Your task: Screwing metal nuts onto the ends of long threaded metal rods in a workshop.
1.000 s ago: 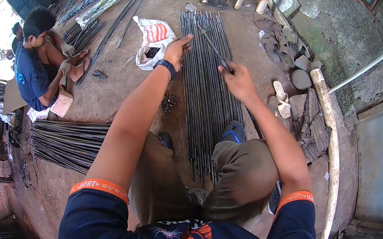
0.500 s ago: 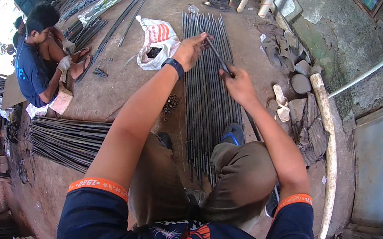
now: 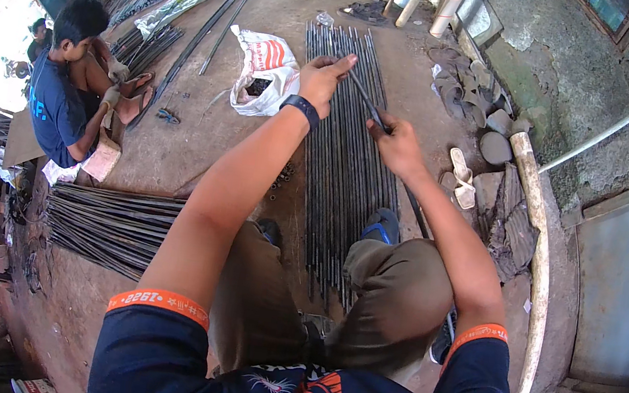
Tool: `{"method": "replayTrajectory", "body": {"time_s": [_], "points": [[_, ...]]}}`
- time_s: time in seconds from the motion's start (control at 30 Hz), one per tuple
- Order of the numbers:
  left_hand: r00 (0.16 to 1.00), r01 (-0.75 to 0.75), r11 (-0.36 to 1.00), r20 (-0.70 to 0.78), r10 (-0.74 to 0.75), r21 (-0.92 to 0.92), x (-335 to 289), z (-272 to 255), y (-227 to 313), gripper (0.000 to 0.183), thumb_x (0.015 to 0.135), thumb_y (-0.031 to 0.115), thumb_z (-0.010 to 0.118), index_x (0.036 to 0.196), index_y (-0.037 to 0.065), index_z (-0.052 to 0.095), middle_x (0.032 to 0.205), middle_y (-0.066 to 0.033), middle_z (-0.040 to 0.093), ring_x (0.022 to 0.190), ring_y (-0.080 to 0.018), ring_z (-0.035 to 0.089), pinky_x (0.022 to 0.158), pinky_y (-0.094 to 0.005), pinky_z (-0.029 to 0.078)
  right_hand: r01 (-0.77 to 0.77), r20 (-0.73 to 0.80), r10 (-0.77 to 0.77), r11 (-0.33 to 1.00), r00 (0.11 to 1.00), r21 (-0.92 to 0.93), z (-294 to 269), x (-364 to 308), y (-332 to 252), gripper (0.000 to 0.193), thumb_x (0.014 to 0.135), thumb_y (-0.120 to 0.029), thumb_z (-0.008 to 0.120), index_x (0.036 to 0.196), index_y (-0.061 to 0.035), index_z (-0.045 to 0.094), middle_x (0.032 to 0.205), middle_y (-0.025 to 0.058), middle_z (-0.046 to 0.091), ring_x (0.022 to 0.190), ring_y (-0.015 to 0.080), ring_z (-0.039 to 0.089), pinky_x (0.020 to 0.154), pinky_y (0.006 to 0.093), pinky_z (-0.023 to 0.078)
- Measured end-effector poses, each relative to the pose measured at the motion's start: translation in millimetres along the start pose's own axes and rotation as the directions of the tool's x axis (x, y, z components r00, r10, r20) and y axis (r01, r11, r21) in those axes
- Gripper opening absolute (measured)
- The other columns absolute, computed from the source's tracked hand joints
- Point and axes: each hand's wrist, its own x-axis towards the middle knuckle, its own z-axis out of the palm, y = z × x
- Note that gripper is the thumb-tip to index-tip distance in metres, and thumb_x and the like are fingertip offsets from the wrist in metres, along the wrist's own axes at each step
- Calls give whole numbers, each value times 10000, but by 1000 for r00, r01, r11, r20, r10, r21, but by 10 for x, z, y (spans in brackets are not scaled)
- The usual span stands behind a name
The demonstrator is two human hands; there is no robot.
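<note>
A long dark metal rod slants between my hands above a bed of similar rods laid lengthwise on the floor. My left hand, with a dark watch on its wrist, is closed at the rod's upper end; whether a small part is also in those fingers is hidden. Lower down, my right hand grips the same rod between thumb and fingers, and the rod runs on beneath my right forearm. A white sack holding small dark pieces lies left of the bed. Several small metal rings rest on the floor beside it.
Another rod bundle lies crosswise at left. A person in a dark shirt and gloves sits beyond it. Pliers are on the floor. At right are a sandal, a pale pole and a wall.
The view has shifted slightly. My left hand's fingers have turned a little at the rod's end, while my right hand keeps its grip. The seated person's gloved hands have moved closer together.
</note>
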Motion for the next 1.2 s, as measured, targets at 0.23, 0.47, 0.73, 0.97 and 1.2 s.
{"method": "replayTrajectory", "body": {"time_s": [0.23,0.47,0.73,0.97,1.2], "points": [[986,149,973,101,-132,-177,51,-132,22,411,807,105,741,1116,3,489,928,-71,657,840,-146,612,777,-283,451,24,0,-24,1000,1000,-11,-9,-25,-57,397,886,-263,614,1188,-5,603,983,292,629,977,391,631,845,390,478],[929,318,916,275,-249,-246,28,-126,30,453,861,171,689,1221,75,431,1098,-76,629,997,-220,600,971,-437,374,16,27,-15,999,1000,-37,3,-24,-38,409,890,-264,615,1196,6,595,970,298,629,970,382,638,837,393,478],[934,300,900,291,-209,-316,43,-143,43,742,825,148,731,1383,0,266,1129,-94,631,1054,-203,571,963,-439,367,41,9,-41,998,999,-56,-9,9,36,394,889,-267,615,1174,6,607,932,282,639,963,399,625,827,403,477],[975,145,961,200,-98,-234,75,-177,-1,725,822,146,733,1375,36,278,1120,-71,634,1057,-209,565,968,-453,357,7,19,-6,999,1000,-42,12,15,22,414,885,-285,620,1161,24,607,962,283,632,968,412,613,840,410,475],[977,157,951,185,-110,-266,83,-198,-37,873,821,191,734,1422,15,125,1154,-112,612,1067,-234,556,994,-449,346,31,29,-31,999,999,-23,22,20,-38,398,886,-272,612,1150,26,611,945,290,627,941,412,621,822,405,479]]}}
